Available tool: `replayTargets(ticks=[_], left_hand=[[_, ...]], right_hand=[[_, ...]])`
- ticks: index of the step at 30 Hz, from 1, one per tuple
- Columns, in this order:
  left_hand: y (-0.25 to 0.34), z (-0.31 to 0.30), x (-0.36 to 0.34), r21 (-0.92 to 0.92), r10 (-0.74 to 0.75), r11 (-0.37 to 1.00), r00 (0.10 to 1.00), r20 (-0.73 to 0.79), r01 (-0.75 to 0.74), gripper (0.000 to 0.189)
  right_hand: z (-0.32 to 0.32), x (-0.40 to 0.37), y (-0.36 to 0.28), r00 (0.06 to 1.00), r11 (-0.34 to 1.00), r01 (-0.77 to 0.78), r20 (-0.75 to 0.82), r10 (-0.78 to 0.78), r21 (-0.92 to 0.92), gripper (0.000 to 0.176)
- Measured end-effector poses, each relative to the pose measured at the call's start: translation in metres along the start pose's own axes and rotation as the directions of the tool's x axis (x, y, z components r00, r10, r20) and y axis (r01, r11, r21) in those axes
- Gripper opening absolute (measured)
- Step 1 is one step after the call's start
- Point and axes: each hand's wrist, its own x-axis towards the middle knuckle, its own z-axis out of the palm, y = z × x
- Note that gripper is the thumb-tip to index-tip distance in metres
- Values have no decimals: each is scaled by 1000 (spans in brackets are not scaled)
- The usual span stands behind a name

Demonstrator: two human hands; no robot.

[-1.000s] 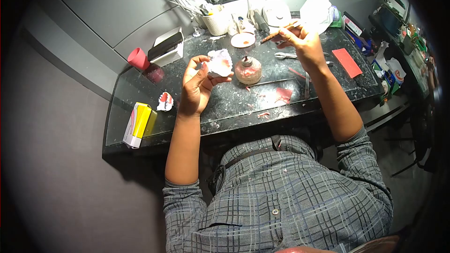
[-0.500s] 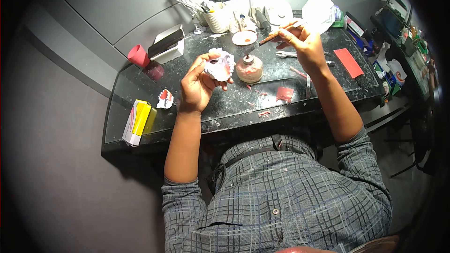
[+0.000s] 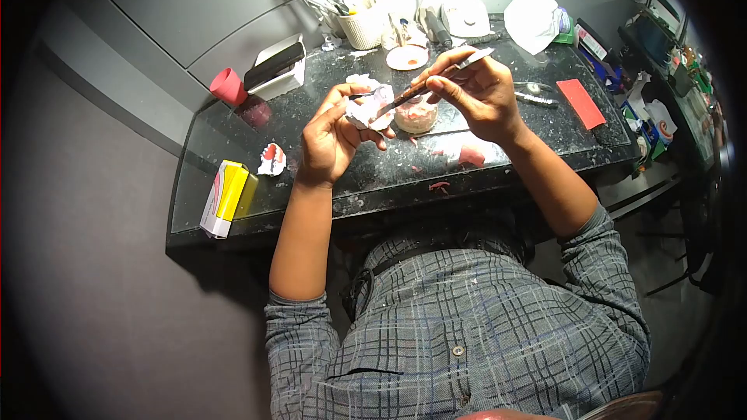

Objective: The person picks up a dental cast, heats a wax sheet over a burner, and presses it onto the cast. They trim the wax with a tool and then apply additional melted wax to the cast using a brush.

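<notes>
My left hand [image 3: 328, 140] is closed round a white dental cast [image 3: 366, 111], held up above the dark worktop. In my right hand [image 3: 476, 97] is a thin brown-handled tool [image 3: 410, 93], pinched between the fingers, its tip at the face of the cast. Behind the tool and partly hidden by it stands a round glass jar [image 3: 417, 117] with pinkish contents. A second, smaller cast with red on it [image 3: 272, 159] lies on the worktop left of my left hand. A piece of pink wax [image 3: 471, 156] lies below my right hand.
On the worktop [image 3: 373, 175] are a yellow and white box [image 3: 225, 198], a pink cup [image 3: 228, 87], a white tray [image 3: 292, 82], a holder with tools [image 3: 362, 31], a small dish [image 3: 407, 57] and a red wax sheet [image 3: 580, 104]. A white bag [image 3: 532, 17] stands at the back.
My right hand has moved left and down, bringing the tool from above the jar to the cast. The cast has tilted slightly in my left hand.
</notes>
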Motion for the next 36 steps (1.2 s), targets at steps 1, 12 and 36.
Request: replayTargets(ticks=[1,12,36], left_hand=[[0,0,0,1,-1,1000,1000,0,1,45],[-2,0,0,-21,51,998,999,-16,-52,45],[1,1,0,-104,59,993,997,45,-54,48]], right_hand=[[1,0,0,1000,1000,1,-3,-1,0,17],[1,-1,-1,999,996,46,-18,-47,-76,17],[2,-1,-1,999,999,44,23,-44,11,18]])
